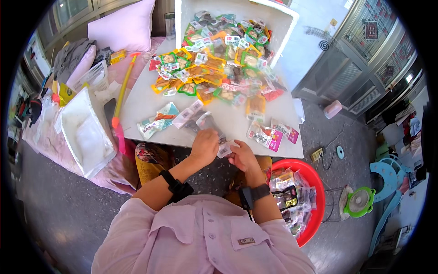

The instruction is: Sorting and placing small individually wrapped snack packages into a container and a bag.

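Observation:
Over the table's front edge, my left hand [205,145] and my right hand [243,156] hold a small clear packet [224,149] with a printed code between them. My right thumb and fingers pinch its right edge. Just past my left fingers lies a clear packet of dark food [209,122]; whether it joins the held one cannot be told. Beside it rests another clear packet with white labels [188,114]. A white and teal snack packet [158,120] lies to the left. Two white and purple packets [265,135] lie right of my hands.
A white foam box [290,32] lies on its side, spilling a heap of snack packets [208,68] across the white table [273,114]. A red basin [320,205] of packets stands on the floor at right. Left are a white foam container [85,126] and a yellow-pink stick [124,87].

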`<control>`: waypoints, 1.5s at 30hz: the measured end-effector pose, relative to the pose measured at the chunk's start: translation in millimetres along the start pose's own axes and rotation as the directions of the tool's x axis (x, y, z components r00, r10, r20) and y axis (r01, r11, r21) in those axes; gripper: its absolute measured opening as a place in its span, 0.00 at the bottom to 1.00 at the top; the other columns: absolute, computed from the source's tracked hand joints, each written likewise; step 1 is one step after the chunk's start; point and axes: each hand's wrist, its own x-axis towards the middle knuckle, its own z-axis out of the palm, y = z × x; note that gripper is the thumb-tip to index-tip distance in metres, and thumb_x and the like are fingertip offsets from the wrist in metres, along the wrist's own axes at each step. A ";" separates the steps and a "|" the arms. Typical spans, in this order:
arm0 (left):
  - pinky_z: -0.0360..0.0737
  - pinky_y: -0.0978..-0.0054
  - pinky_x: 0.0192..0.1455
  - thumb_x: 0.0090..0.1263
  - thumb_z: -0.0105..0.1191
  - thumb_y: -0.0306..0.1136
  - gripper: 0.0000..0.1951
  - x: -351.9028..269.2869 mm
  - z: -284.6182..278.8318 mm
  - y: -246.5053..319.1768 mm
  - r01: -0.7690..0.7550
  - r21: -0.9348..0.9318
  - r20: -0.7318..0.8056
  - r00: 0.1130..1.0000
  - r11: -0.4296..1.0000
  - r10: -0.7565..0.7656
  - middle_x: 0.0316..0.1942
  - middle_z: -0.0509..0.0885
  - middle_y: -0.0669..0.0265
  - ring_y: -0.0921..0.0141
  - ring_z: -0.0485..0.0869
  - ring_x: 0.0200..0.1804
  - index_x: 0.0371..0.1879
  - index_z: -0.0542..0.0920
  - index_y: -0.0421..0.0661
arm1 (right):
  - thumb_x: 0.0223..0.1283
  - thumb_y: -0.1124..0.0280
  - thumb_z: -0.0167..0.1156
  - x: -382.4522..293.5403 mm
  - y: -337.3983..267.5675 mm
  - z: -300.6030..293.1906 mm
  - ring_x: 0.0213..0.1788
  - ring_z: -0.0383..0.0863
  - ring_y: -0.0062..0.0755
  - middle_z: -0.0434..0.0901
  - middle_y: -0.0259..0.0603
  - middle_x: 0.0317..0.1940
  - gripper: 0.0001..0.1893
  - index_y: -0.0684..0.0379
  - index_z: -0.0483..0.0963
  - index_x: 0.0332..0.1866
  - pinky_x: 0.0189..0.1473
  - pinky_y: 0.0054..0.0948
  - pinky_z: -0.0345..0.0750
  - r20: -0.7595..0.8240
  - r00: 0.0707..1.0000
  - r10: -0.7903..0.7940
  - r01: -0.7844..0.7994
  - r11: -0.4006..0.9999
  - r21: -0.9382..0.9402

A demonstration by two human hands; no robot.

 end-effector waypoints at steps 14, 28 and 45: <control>0.66 0.65 0.43 0.44 0.46 0.21 0.04 8.9 -4.6 0.5 0.012 -0.024 0.037 0.999 1.000 -0.011 0.31 0.72 0.56 0.57 0.71 0.39 0.20 0.67 0.39 | 0.48 0.78 0.46 13.1 -2.9 9.5 0.15 0.66 0.17 0.70 0.34 0.18 0.05 0.62 0.66 0.31 0.16 0.13 0.62 0.111 0.916 -0.386 0.401 0.859 -0.317; 0.66 0.65 0.42 0.46 0.45 0.21 0.06 16.9 -1.2 1.0 0.069 -0.105 0.131 0.990 0.992 -0.055 0.32 0.72 0.55 0.56 0.70 0.39 0.25 0.68 0.38 | 0.46 0.80 0.44 32.3 -0.6 23.1 0.13 0.66 0.19 0.69 0.34 0.16 0.04 0.60 0.66 0.27 0.14 0.15 0.63 -0.001 0.958 -0.286 0.284 0.953 -0.104; 0.64 0.63 0.45 0.49 0.43 0.21 0.05 -0.3 0.7 1.4 0.040 -0.163 0.187 0.982 0.986 -0.009 0.34 0.71 0.54 0.57 0.69 0.40 0.26 0.67 0.39 | 0.45 0.78 0.45 32.9 12.1 34.4 0.16 0.67 0.22 0.67 0.36 0.16 0.02 0.63 0.65 0.24 0.13 0.19 0.65 -0.043 0.958 -0.283 0.268 0.940 -0.213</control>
